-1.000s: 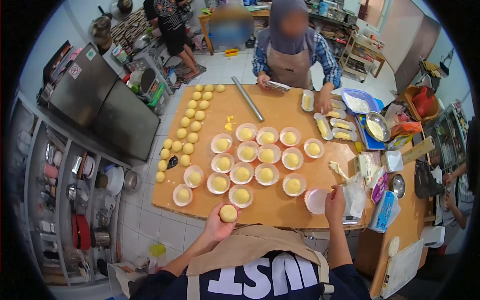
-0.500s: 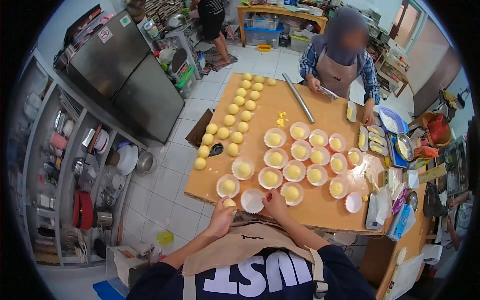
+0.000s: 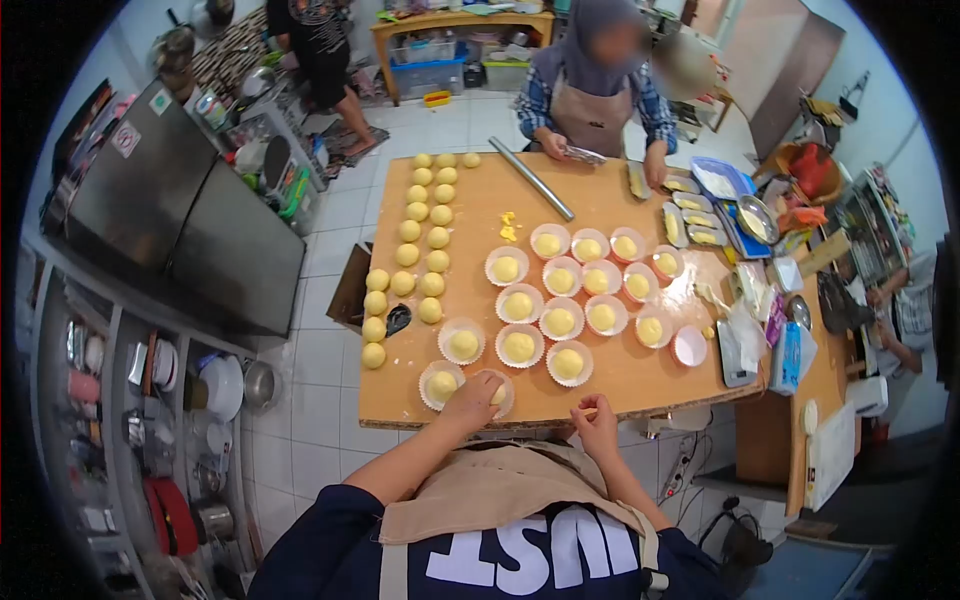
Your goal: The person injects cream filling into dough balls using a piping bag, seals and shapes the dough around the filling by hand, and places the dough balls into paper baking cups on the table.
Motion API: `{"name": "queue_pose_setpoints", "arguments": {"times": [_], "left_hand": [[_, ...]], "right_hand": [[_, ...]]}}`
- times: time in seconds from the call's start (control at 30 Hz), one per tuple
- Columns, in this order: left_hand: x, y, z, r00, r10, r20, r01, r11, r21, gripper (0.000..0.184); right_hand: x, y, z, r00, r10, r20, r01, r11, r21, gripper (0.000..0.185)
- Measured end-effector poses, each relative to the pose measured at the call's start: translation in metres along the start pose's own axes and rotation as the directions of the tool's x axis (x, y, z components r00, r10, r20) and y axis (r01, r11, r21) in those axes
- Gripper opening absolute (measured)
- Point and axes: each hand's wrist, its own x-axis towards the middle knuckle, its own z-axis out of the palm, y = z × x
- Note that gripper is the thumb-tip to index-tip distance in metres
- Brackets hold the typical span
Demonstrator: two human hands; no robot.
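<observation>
At the table's near edge my left hand (image 3: 473, 404) is over a white paper cup (image 3: 506, 404), its fingers around a pale yellow dough ball (image 3: 498, 396) at the cup. Close beside it on the left is another filled paper cup (image 3: 440, 385). My right hand (image 3: 597, 424) is raised at the table edge, fingers curled together, with nothing visible in them. Several paper cups, each with a dough ball (image 3: 519, 347), spread over the middle of the table. Loose dough balls (image 3: 437, 261) lie in rows along the left side.
A metal rolling tube (image 3: 532, 178) and yellow scraps (image 3: 508, 226) lie farther back on the wooden table (image 3: 460, 215). Across it, a person in an apron (image 3: 595, 100) handles small filled tins (image 3: 704, 237). An unfilled paper cup (image 3: 689, 346) and a scale (image 3: 735, 362) stand at right.
My left hand has moved right and brought the dough ball to the paper cup. My right hand has drawn away from that cup to the right. The view has shifted.
</observation>
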Motion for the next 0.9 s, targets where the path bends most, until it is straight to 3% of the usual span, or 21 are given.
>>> {"name": "queue_pose_setpoints", "arguments": {"times": [0.13, 0.23, 0.3, 0.4, 0.47, 0.53, 0.63, 0.73, 0.83, 0.9], "left_hand": [[0.006, -0.022, 0.017, 0.991, 0.132, -0.014, -0.131, 0.990, 0.059, 0.046], [-0.001, -0.013, 0.012, 0.997, 0.072, -0.001, -0.068, 0.946, 0.317, 0.050], [-0.005, 0.004, -0.008, 0.994, 0.086, -0.063, -0.062, 0.947, 0.314, 0.054], [-0.016, 0.006, -0.012, 0.985, 0.100, -0.138, -0.049, 0.941, 0.335, 0.058], [-0.028, 0.003, -0.006, 0.986, 0.090, -0.144, -0.038, 0.942, 0.332, 0.058], [-0.035, 0.001, 0.004, 0.991, 0.056, -0.117, -0.018, 0.953, 0.302, 0.057], [-0.038, 0.009, 0.016, 0.973, 0.064, -0.223, 0.027, 0.923, 0.383, 0.055], [-0.041, 0.023, 0.022, 0.956, -0.073, -0.283, 0.176, 0.918, 0.357, 0.052], [-0.044, 0.030, 0.032, 0.949, -0.198, -0.244, 0.280, 0.887, 0.367, 0.052], [-0.045, 0.037, 0.039, 0.912, -0.226, -0.342, 0.345, 0.874, 0.341, 0.052]], "right_hand": [[-0.010, 0.022, -0.017, 0.990, 0.000, -0.140, 0.002, 1.000, 0.010, 0.024], [-0.006, 0.033, -0.027, 0.979, 0.024, -0.201, -0.023, 1.000, 0.003, 0.024], [-0.004, 0.021, -0.037, 0.975, 0.094, -0.200, -0.077, 0.993, 0.091, 0.025], [0.011, 0.034, -0.050, 0.979, -0.046, -0.200, 0.048, 0.999, 0.007, 0.022], [0.025, 0.038, -0.056, 0.981, -0.042, -0.190, 0.051, 0.998, 0.046, 0.022], [0.042, 0.035, -0.062, 0.988, -0.048, -0.144, 0.058, 0.996, 0.065, 0.021], [0.067, 0.026, -0.070, 0.996, -0.075, -0.044, 0.079, 0.994, 0.081, 0.021], [0.088, 0.009, -0.077, 0.994, -0.097, 0.055, 0.091, 0.991, 0.098, 0.021], [0.103, -0.011, -0.090, 0.981, -0.094, 0.168, 0.084, 0.994, 0.064, 0.021], [0.109, -0.015, -0.097, 0.970, -0.134, 0.205, 0.126, 0.991, 0.053, 0.020]]}}
